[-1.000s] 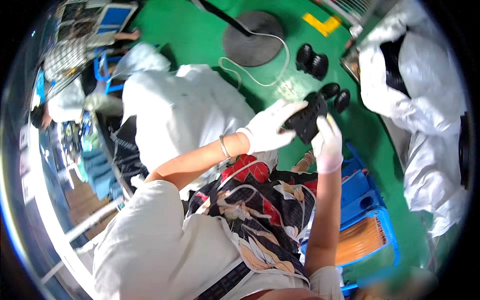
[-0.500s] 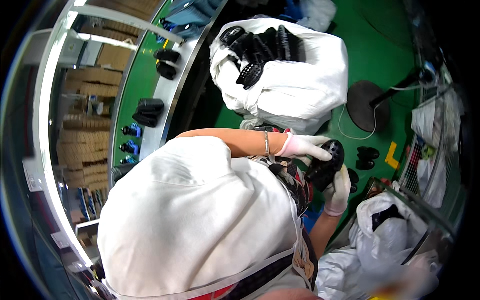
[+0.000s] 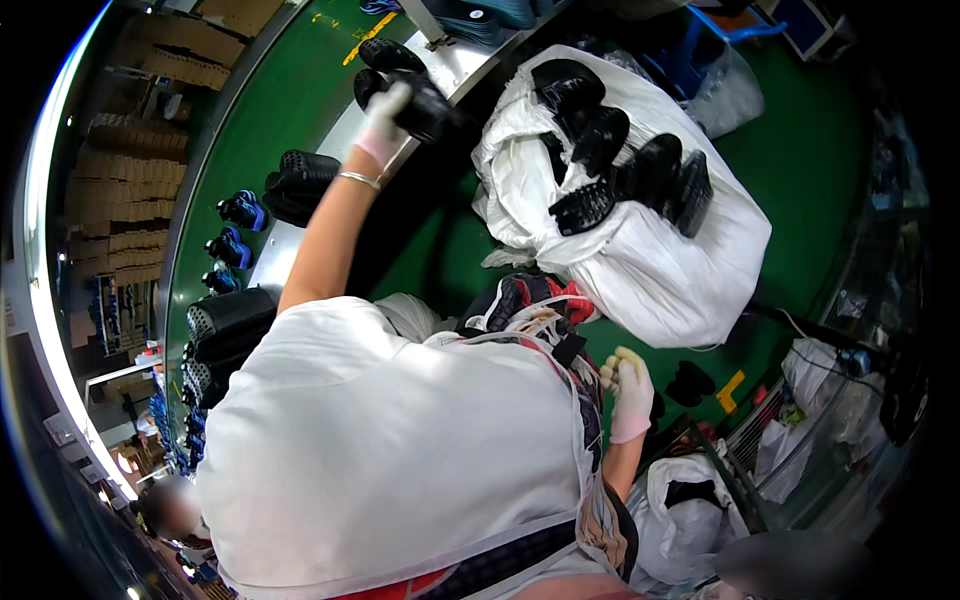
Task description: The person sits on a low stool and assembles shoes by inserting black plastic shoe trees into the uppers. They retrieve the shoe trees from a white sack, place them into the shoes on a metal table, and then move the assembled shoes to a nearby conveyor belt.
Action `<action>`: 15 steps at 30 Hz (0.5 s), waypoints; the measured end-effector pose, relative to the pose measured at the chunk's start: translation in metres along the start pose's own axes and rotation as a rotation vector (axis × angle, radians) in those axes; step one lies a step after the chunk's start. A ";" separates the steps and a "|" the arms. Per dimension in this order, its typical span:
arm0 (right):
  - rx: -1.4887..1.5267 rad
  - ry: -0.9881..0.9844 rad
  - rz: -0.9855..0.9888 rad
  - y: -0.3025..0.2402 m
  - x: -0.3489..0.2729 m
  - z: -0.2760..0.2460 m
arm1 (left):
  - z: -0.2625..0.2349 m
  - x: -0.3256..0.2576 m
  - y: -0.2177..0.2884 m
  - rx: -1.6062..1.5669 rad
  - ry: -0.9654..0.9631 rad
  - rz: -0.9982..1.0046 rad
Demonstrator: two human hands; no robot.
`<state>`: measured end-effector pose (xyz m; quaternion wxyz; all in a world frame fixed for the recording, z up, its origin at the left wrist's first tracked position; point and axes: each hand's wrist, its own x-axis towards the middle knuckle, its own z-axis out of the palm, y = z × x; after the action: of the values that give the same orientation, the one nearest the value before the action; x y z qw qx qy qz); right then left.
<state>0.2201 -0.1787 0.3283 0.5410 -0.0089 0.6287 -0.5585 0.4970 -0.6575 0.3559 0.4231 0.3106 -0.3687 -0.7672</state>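
Note:
My left hand, in a white glove with a bracelet at the wrist, is stretched out and shut on a black shoe sole. It holds the sole over the metal ledge beside the green conveyor belt. My right hand, also gloved, hangs low by my patterned apron, fingers curled around a small yellowish piece. A white sack heaped with black soles stands between the two hands.
Stacks of black soles and blue shoes line the ledge on the left. More white sacks stand on the green floor at lower right. Another person is at lower left.
Both hands held the black sole together a second ago. My left hand has since carried it alone out to the ledge, and my right hand has let go and dropped to my side.

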 end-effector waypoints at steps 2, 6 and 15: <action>-0.058 0.007 0.026 0.002 0.008 0.000 | -0.055 0.019 0.046 -0.030 0.149 0.031; -0.109 0.098 0.110 -0.005 0.019 0.019 | -0.130 0.052 0.072 -0.283 0.245 0.057; -0.285 0.095 0.162 -0.021 0.027 0.054 | -0.198 0.106 0.064 -0.230 0.387 -0.079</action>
<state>0.2337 -0.2413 0.3365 0.5472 -0.0086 0.7250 -0.4182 0.6326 -0.8339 0.2858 0.4881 0.4158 -0.1786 -0.7463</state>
